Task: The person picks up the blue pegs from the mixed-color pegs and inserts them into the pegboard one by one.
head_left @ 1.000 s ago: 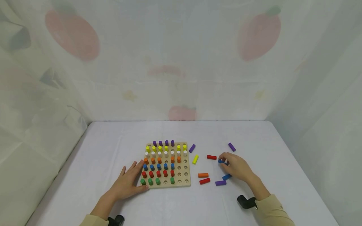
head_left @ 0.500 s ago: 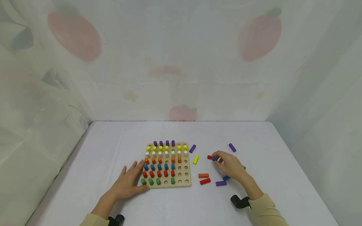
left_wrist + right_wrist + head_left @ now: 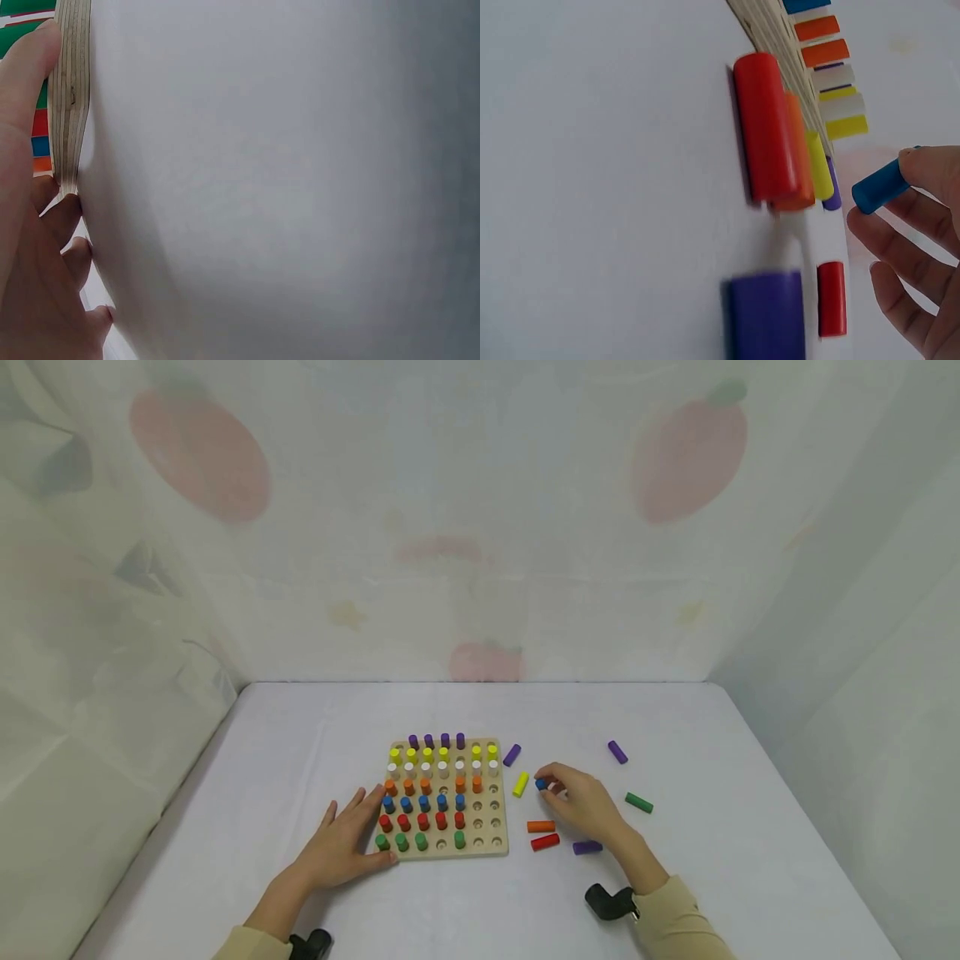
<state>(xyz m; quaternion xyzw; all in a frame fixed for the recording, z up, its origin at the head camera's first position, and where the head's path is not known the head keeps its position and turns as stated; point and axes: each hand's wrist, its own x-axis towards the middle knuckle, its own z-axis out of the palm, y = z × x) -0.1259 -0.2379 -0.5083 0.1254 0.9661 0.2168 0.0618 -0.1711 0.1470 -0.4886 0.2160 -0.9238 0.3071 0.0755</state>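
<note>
My right hand (image 3: 581, 802) pinches a blue peg (image 3: 880, 186) between thumb and fingertips, just right of a yellow peg (image 3: 521, 784) on the table. In the right wrist view the blue peg is tilted and off the table. A wooden peg board (image 3: 491, 853) bears rows of upright coloured pegs. Several of its holes show bare, mostly on the right side. My left hand (image 3: 337, 847) has its fingers spread against the board's left edge. Its thumb (image 3: 46, 45) touches the front corner.
Loose pegs lie right of the board: purple (image 3: 512, 755), orange (image 3: 541, 827), red (image 3: 545, 842), purple (image 3: 587, 847), green (image 3: 639, 802) and purple (image 3: 617, 752). Another red peg (image 3: 831, 300) shows in the right wrist view; my hand hides it from the head. White cloth (image 3: 330, 718) covers the table.
My right hand has moved left with the blue peg, past the red peg towards the yellow one. The green peg has come into sight; the other loose blue peg is now hidden. The left hand stays put.
</note>
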